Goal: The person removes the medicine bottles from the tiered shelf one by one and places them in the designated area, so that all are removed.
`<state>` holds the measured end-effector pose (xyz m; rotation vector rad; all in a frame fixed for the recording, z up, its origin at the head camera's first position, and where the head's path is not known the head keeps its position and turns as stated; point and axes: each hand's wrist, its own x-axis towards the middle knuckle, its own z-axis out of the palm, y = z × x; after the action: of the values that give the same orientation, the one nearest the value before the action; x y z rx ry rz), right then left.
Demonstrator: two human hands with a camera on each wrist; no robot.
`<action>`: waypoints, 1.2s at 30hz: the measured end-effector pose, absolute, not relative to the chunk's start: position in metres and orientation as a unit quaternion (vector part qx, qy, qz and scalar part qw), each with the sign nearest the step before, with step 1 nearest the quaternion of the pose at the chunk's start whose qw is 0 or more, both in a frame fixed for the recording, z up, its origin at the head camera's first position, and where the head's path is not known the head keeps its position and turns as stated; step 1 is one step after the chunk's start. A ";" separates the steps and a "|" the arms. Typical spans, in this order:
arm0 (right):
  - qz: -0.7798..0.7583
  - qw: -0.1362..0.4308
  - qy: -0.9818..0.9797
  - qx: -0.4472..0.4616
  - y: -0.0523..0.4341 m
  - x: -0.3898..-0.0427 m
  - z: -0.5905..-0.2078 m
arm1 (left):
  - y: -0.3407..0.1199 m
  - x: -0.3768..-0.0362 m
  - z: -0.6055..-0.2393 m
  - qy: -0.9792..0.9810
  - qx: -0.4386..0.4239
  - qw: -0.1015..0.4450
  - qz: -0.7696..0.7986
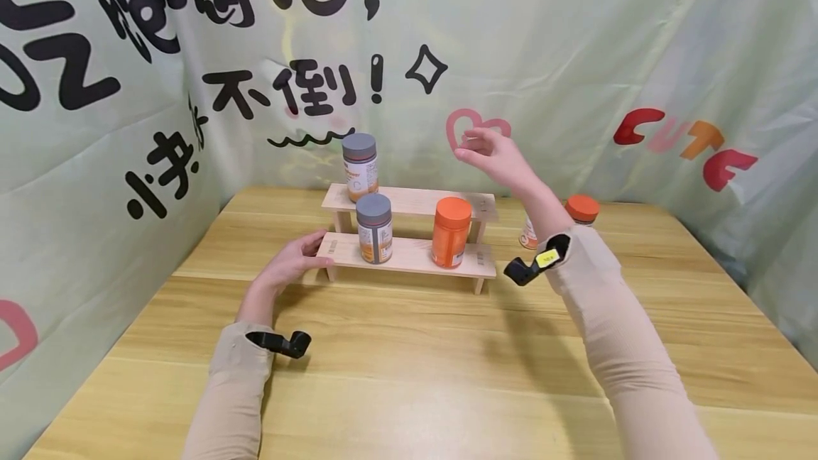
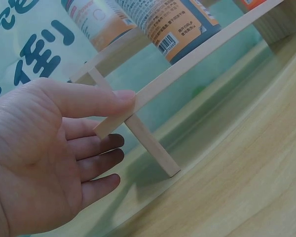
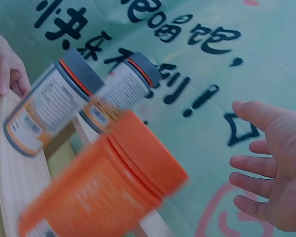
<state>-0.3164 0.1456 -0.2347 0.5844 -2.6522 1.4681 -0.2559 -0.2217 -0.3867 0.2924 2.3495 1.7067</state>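
My left hand grips the left end of a two-tier wooden shelf, its thumb on the lower board and the index finger beneath; the other fingers hang free below. My right hand is raised behind and above the shelf's right side, holding nothing, fingers apart in the right wrist view. On the lower tier stand a grey-capped bottle at left and an orange bottle at right. Another grey-capped bottle stands on the upper tier's left end.
Right of the shelf, an orange-capped bottle stands partly hidden by my right forearm, and part of a labelled container shows beside it. A printed curtain hangs behind the wooden table and along its left side.
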 end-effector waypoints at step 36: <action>0.545 -0.019 -0.819 0.179 0.009 -0.325 -0.250 | -0.222 -0.255 -0.387 0.809 0.104 0.099 0.571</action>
<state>-0.3250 0.0087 -0.2500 0.5680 -2.6050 1.7314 -0.2548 -0.2222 -0.3867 0.3080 2.3920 1.6883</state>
